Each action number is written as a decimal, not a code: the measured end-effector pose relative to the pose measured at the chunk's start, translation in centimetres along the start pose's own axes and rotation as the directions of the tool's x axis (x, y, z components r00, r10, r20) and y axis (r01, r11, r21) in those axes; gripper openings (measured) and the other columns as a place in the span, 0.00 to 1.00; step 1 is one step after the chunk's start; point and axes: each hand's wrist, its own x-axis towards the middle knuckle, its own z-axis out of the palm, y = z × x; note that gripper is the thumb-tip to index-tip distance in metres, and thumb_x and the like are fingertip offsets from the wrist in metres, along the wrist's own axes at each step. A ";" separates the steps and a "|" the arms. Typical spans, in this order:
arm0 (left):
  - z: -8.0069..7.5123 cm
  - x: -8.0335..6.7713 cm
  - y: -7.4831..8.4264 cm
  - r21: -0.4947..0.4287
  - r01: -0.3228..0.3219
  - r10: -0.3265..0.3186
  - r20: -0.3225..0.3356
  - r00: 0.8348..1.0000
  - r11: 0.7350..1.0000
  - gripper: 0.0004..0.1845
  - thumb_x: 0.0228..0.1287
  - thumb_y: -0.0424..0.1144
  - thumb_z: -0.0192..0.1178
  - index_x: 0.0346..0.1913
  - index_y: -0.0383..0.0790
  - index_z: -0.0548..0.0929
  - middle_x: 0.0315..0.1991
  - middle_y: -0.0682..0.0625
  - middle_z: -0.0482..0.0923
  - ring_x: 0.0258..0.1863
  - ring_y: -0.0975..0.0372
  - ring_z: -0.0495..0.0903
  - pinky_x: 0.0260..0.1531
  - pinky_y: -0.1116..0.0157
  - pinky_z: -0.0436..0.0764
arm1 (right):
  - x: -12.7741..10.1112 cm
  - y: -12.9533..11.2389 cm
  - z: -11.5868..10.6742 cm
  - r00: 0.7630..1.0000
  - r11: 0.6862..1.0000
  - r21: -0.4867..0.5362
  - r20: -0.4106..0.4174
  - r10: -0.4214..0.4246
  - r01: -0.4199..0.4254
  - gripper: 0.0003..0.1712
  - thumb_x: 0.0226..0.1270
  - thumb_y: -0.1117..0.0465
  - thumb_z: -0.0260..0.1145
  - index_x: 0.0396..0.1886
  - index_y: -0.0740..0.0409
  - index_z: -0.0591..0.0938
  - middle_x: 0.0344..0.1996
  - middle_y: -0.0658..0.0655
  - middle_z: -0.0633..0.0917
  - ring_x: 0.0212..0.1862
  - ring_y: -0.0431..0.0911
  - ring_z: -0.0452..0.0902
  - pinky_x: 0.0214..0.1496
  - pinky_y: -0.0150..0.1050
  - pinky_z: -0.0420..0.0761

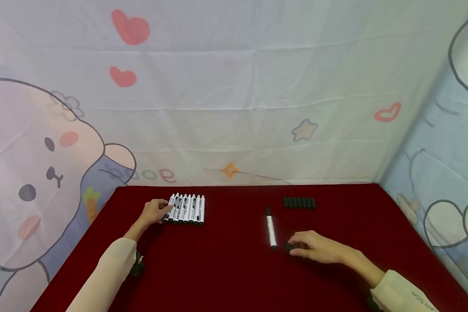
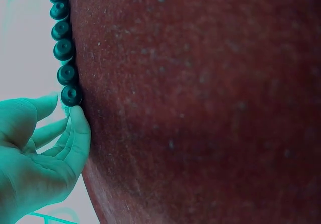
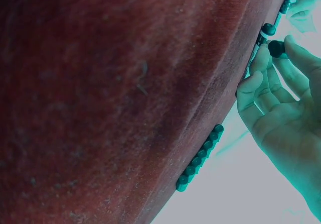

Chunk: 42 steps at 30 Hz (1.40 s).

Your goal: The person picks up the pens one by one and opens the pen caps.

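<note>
My left hand (image 1: pixel 156 211) rests at the left end of a row of white markers (image 1: pixel 185 209), fingertips touching the outermost one. Their black bottom ends (image 2: pixel 63 49) line up in the left wrist view, the nearest right by the fingertips. Low over the cloth on the right, my right hand (image 1: pixel 316 247) pinches a small black marker cap (image 3: pixel 277 48) between thumb and finger. To its left lies a single white marker (image 1: pixel 271 232), dark at both ends. Part of that marker is hidden behind the fingers in the right wrist view.
A row of several black caps (image 1: pixel 299 202) lies side by side at the back right of the dark red tablecloth (image 1: pixel 226 268). Behind the table hangs a pale cloth (image 1: pixel 257 86) with printed hearts and a cartoon animal.
</note>
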 end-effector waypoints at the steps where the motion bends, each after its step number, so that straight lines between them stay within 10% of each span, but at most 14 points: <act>1: 0.0 0.1 0.0 -0.002 0.000 0.000 0.001 1.000 1.000 0.25 0.76 0.38 0.58 0.60 0.16 0.75 0.51 0.22 0.80 0.20 0.58 0.83 0.21 0.63 0.86 | 0.0 0.1 0.0 1.000 1.000 -0.005 -0.001 0.000 0.000 0.22 0.79 0.49 0.59 0.56 0.61 0.82 0.51 0.55 0.86 0.47 0.36 0.81 0.51 0.32 0.84; 15: 0.2 0.5 0.2 -0.059 -0.002 0.004 0.024 1.000 0.998 0.26 0.73 0.40 0.59 0.60 0.16 0.75 0.51 0.23 0.81 0.25 0.55 0.85 0.23 0.62 0.87 | -0.5 0.6 -0.5 1.000 1.000 0.008 -0.017 0.005 -0.005 0.18 0.80 0.51 0.59 0.55 0.60 0.83 0.49 0.52 0.86 0.47 0.35 0.80 0.48 0.32 0.84; 24: -0.9 -0.2 1.5 0.084 0.067 -0.055 -0.143 0.988 0.994 0.21 0.75 0.42 0.57 0.59 0.27 0.79 0.44 0.33 0.85 0.16 0.63 0.78 0.18 0.65 0.76 | -0.5 1.3 -1.4 1.000 0.998 0.060 -0.021 0.019 -0.018 0.17 0.80 0.56 0.59 0.54 0.65 0.82 0.44 0.53 0.85 0.35 0.34 0.79 0.38 0.31 0.84; 42: 2.6 -2.3 7.8 0.053 -0.137 0.140 -0.052 0.989 0.989 0.15 0.71 0.36 0.61 0.53 0.29 0.83 0.40 0.35 0.87 0.27 0.58 0.81 0.25 0.65 0.76 | -0.7 4.4 -3.3 0.980 0.988 0.046 -0.131 0.149 -0.144 0.19 0.80 0.58 0.59 0.60 0.68 0.78 0.41 0.56 0.86 0.33 0.36 0.78 0.35 0.33 0.82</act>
